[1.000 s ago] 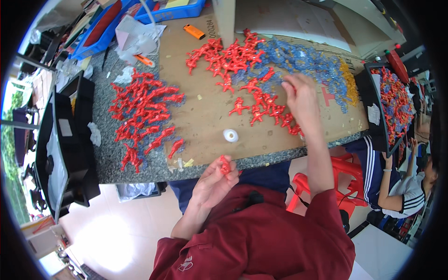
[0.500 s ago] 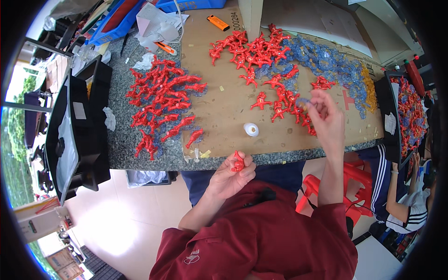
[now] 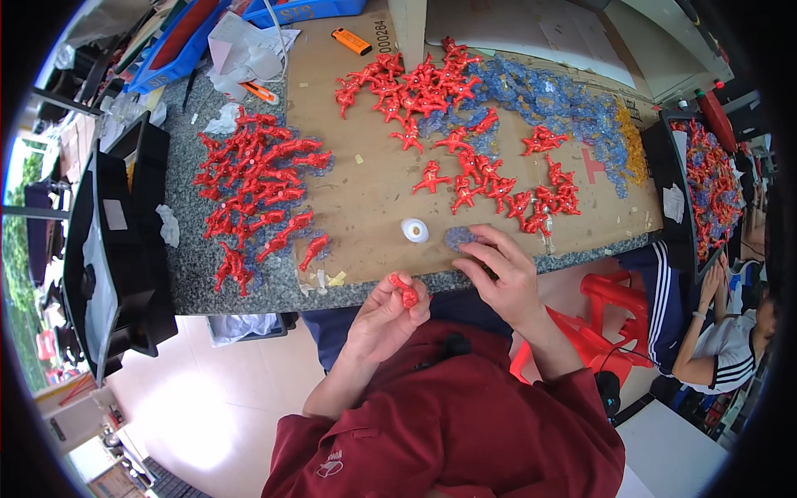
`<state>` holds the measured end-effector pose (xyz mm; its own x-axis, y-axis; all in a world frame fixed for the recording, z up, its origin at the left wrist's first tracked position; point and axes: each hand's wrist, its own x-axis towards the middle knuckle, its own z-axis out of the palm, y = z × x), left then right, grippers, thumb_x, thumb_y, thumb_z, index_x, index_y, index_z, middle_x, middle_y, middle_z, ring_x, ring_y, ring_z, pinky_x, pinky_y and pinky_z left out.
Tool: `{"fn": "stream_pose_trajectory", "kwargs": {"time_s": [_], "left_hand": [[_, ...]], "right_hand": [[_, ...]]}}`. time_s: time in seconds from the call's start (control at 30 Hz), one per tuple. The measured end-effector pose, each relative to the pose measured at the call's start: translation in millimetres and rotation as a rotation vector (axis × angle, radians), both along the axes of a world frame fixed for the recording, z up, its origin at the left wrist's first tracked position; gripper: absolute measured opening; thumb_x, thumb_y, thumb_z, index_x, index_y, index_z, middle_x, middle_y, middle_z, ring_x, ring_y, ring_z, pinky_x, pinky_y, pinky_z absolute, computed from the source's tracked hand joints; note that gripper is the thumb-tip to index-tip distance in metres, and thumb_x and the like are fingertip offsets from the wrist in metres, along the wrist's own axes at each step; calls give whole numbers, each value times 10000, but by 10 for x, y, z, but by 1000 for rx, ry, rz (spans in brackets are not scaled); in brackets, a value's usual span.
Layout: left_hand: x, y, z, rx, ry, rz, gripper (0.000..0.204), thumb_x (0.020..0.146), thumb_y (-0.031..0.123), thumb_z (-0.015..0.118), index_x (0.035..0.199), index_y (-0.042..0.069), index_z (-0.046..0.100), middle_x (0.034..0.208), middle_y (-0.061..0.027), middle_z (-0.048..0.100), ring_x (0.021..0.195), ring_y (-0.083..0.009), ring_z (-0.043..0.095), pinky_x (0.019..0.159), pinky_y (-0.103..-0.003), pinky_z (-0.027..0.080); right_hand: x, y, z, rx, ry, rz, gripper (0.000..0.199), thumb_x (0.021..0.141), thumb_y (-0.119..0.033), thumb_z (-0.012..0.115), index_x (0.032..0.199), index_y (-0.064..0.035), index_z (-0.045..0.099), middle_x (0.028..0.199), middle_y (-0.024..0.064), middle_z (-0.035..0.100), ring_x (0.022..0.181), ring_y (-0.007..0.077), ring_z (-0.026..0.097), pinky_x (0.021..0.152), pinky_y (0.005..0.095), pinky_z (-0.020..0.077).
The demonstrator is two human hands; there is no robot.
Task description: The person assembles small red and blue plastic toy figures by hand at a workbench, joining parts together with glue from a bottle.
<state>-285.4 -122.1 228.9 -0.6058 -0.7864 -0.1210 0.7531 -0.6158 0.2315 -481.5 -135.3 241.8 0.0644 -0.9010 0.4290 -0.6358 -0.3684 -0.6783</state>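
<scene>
My left hand pinches a small red plastic figure just off the table's near edge. Between the thumb and fingers of my right hand is a translucent bluish disc, over the cardboard. A small white round pot with a brownish centre stands on the cardboard, a little left of the disc. Red figures lie scattered beyond it, some against the pile of translucent blue pieces. At the left, rows of red figures with bluish pieces under them rest on the stone tabletop.
Amber pieces lie by the blue pile. A black bin of red and blue parts stands at the right, black trays at the left. An orange box cutter lies farther back. A co-worker sits beside red stools.
My right hand has come back from the far-right pieces toward my left hand, bringing the bluish disc. The left hand still holds the red figure, now turned differently. The whole view has shifted slightly.
</scene>
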Motion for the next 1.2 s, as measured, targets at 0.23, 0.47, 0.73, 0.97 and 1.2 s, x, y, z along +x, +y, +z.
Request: {"fn": "stream_pose_trajectory", "kwargs": {"time_s": [0.23,0.47,0.73,0.97,1.2], "left_hand": [[8,42,1,-12,-129,59,171,863,160,551,1024,106,540,885,-59,512,742,-139,448,655,-249,359],[-9,40,22,-99,-267,105,190,835,146,593,1007,97,532,902,-78,533,777,-166,477,662,-271,373],[-134,1,56,-104,-111,34,202,832,45,575,1025,40,515,969,-93,563,836,-153,533,728,-269,443],[-113,41,48,-200,-188,86,194,803,11,602,982,35,530,956,-94,561,896,-156,539,806,-291,450],[-87,54,37,-336,-388,208,186,778,-20,619,942,29,544,952,-93,567,887,-154,546,803,-291,452]], "right_hand": [[45,-139,266,400,-167,-54,309,675,10,683,972,-12,598,850,70,536,614,116,523,508,241,428],[-138,-107,264,539,-351,126,374,654,64,683,1003,0,564,865,45,499,688,104,541,572,233,449],[33,191,14,621,-1205,377,221,674,48,691,857,3,576,841,98,532,780,212,575,648,312,486],[72,155,-95,425,-1113,531,110,689,-14,700,768,-37,628,758,74,586,738,232,528,646,322,427],[46,134,-10,262,-777,539,126,646,-44,725,758,-35,667,774,45,635,794,206,533,702,304,429]]}}
